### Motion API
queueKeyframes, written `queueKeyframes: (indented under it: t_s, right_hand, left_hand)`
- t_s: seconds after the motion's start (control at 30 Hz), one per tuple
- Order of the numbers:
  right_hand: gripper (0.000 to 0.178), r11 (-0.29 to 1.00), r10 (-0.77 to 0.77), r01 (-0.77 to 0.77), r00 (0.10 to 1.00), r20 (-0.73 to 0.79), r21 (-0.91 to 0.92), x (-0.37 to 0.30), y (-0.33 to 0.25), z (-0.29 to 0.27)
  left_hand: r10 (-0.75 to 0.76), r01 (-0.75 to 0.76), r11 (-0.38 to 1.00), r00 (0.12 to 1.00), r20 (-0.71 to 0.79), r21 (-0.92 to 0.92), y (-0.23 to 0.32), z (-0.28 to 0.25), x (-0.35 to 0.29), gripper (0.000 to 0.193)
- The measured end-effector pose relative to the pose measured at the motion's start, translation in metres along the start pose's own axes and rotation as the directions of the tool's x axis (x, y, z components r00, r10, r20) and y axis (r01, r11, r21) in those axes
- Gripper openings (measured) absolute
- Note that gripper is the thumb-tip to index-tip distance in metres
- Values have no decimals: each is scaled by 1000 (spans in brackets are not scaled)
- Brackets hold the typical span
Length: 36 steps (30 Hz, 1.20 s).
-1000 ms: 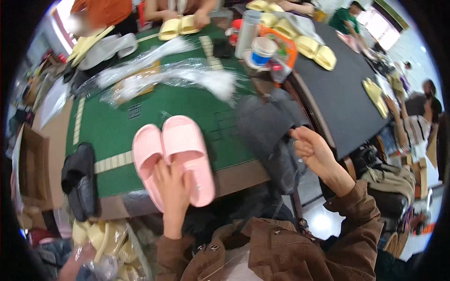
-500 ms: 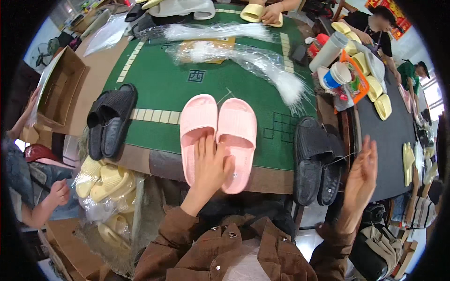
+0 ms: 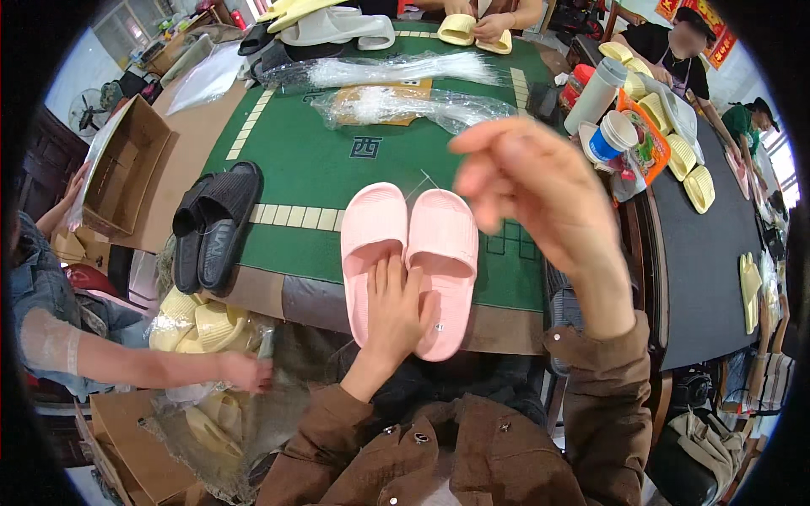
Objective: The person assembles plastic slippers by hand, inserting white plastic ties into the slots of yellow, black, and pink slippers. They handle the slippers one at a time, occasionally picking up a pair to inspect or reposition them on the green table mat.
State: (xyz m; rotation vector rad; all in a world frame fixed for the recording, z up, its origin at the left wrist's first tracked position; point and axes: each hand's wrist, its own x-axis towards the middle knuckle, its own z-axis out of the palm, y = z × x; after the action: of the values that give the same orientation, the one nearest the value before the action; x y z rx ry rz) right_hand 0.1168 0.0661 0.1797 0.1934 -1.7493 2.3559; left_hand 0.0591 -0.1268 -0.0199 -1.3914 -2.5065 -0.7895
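Side by side, toes pointing away from me, a pair of pink slippers [image 3: 375, 211] rests at the table's near edge. My left hand [image 3: 395, 304] grips them where they meet, fingers tucked by the straps and thumb against the right insole. A thin clear plastic tie [image 3: 430, 179] sticks up between the toe ends. My right hand [image 3: 544, 190] is raised over the table to their right, blurred, with curved fingers apart and nothing visible in it. That arm partly covers a pair of black slippers [image 3: 564, 304].
Black slippers [image 3: 229, 211] lie at left on the green mat [image 3: 295, 156]; bundles of clear ties [image 3: 396, 71] lie farther back. A co-worker's hand [image 3: 245, 371] reaches beside bagged yellow slippers [image 3: 218, 325]. A cup [image 3: 612, 135] and bottle [image 3: 596, 88] stand right, near more yellow slippers [image 3: 699, 187].
My right hand has swung up and left from beside the right-hand black slippers. My left hand stays on the pink slippers. The co-worker's arm at left has reached farther in.
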Motion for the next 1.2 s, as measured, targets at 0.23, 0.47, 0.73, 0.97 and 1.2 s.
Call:
queueKeyframes:
  t_s: [0.23, 0.47, 0.73, 0.97, 1.2]
  right_hand:
    - [28, 695, -76, -230, 919, -388, -681, -2, 135, -58]
    - [31, 340, -60, -396, 896, -440, -853, 17, 162, -88]
    - [24, 318, 4, -347, 931, -365, -882, 27, 163, -83]
    - [14, 179, -118, -167, 975, -189, -970, 22, 166, -50]
    - [17, 280, -62, -157, 981, -181, -947, 19, 162, -52]
  left_hand:
    - [-54, 61, 993, 996, 75, -101, 27, 6, -4, 50]
    - [142, -137, 983, 989, 30, -120, 28, -27, 4, 44]
    - [75, -164, 953, 942, -327, -256, 9, -58, 93, 17]
    - [-55, 53, 998, 998, -37, -39, -20, 23, 114, 16]
    - [-37, 37, 999, 999, -28, -1, -23, 23, 110, 17]
